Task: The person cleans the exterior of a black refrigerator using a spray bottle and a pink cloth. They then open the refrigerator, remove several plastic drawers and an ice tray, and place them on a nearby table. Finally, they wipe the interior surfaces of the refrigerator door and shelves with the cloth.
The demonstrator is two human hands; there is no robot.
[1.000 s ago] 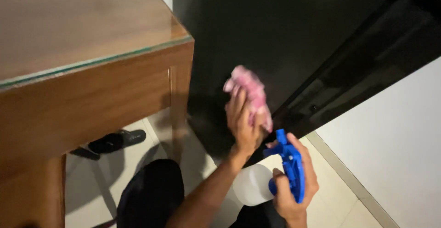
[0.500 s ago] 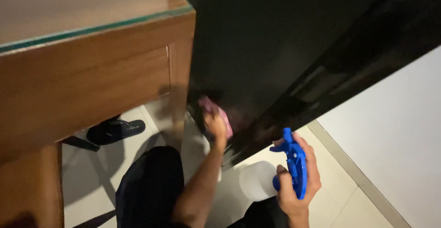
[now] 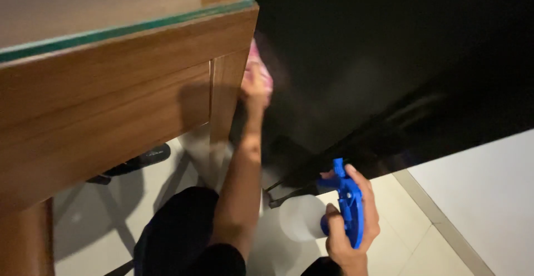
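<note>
My left hand (image 3: 255, 90) presses a pink cloth (image 3: 257, 65) against the glossy black panel (image 3: 356, 59), right beside the wooden desk's leg (image 3: 225, 92). The hand and cloth are blurred with motion. Low in the view, my right hand (image 3: 350, 226) grips a white spray bottle (image 3: 303, 217) by its blue trigger head (image 3: 349, 209), held away from the panel with the nozzle pointing up toward it.
A wooden desk (image 3: 111, 87) with a glass top (image 3: 122, 28) fills the upper left. A dark slipper (image 3: 136, 161) lies on the pale tiled floor (image 3: 411, 237) under it. A white wall (image 3: 484, 192) stands at right. My dark-clothed knee (image 3: 178, 231) is at the bottom.
My left hand has swept the pink cloth down the black panel, then up and left to the desk leg. The right hand with the bottle has stayed low.
</note>
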